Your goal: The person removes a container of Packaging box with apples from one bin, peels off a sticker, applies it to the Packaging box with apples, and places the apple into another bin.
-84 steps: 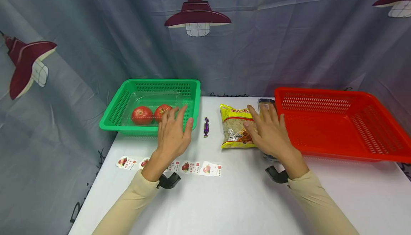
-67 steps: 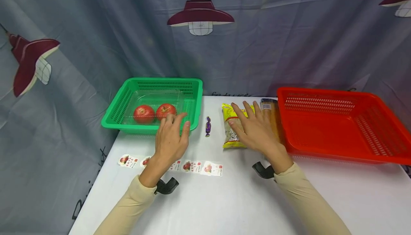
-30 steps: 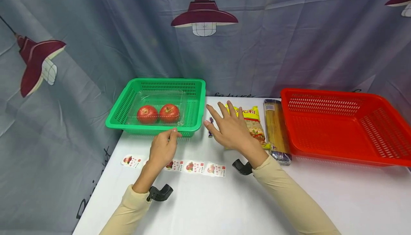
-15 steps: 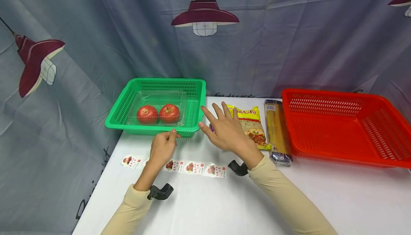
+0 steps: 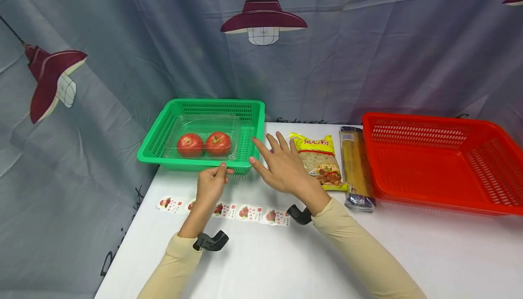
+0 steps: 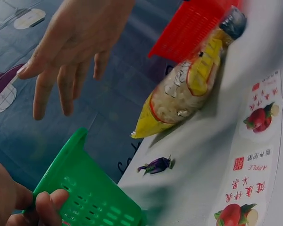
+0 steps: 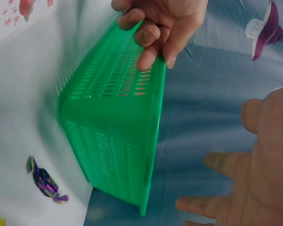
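Observation:
My left hand [image 5: 210, 187] pinches the front rim of the green basket [image 5: 263, 119], thumb above and curled fingers beneath, as the right wrist view also shows. Inside the basket is a clear plastic box [image 5: 189, 122] with two red apples [image 5: 190, 145] in it. Fingers spread, my right hand [image 5: 286, 167] hovers beside the basket's right front corner, holding nothing. It mostly hides a purple wrapped candy [image 7: 45, 181] in the head view; both wrist views show the candy lying on the table.
Right of the right hand lie a yellow bag of pasta [image 5: 320, 158] and a long pack of noodles [image 5: 355, 167]. A red basket [image 5: 412, 201] stands beyond them. A strip of apple stickers [image 5: 249, 213] runs across the white table [image 5: 261, 262]; a grey curtain [image 5: 347, 62] hangs behind.
My left hand has come down from over the basket's edge to pinch its front rim. The right hand has moved left, away from the pasta bag, toward the green basket.

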Motion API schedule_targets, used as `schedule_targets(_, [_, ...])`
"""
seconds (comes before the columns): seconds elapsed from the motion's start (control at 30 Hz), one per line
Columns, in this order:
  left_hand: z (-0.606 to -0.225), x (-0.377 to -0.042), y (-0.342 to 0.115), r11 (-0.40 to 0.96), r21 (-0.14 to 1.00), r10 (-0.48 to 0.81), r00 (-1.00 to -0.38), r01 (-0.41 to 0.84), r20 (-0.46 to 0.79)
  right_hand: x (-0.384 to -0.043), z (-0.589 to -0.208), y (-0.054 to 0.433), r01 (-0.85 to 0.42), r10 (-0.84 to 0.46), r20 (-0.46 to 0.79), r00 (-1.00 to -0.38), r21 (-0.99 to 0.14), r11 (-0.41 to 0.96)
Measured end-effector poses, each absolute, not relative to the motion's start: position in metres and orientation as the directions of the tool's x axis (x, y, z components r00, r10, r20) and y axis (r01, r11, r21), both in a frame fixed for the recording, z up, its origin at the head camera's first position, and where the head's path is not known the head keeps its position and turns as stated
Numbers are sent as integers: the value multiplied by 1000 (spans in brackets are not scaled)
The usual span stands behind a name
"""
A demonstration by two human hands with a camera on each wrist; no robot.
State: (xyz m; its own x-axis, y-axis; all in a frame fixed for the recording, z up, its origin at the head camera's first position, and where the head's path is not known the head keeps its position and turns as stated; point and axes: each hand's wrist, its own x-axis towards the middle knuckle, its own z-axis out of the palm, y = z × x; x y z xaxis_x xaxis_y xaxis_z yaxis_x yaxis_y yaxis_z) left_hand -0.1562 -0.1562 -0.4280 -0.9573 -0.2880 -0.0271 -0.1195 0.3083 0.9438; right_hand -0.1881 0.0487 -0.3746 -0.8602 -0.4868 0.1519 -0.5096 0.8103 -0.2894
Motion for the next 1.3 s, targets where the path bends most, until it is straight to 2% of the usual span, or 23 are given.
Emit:
schedule_targets(0.33, [-422, -157, -159, 153, 966, -239, -956, -207, -167, -195, -376, 38, -536, -523, 155, -838, -412, 737])
schedule_targets(0.47, [-421, -157, -160, 137, 963, -218, -956, -232, -199, -198, -376, 32, -538, -530, 155, -834, -448, 714])
schedule_targets(0.97, [-421, -155, -163, 118, 966, -189, -961, -228, -204, -212, -376, 6, -520, -540, 139, -830, -543, 659])
schedule_targets(1.3, [-422, -156, -165, 116, 969, -172, -965, -219, -198, -224, -374, -14, -514, -550, 110, -828, -540, 666])
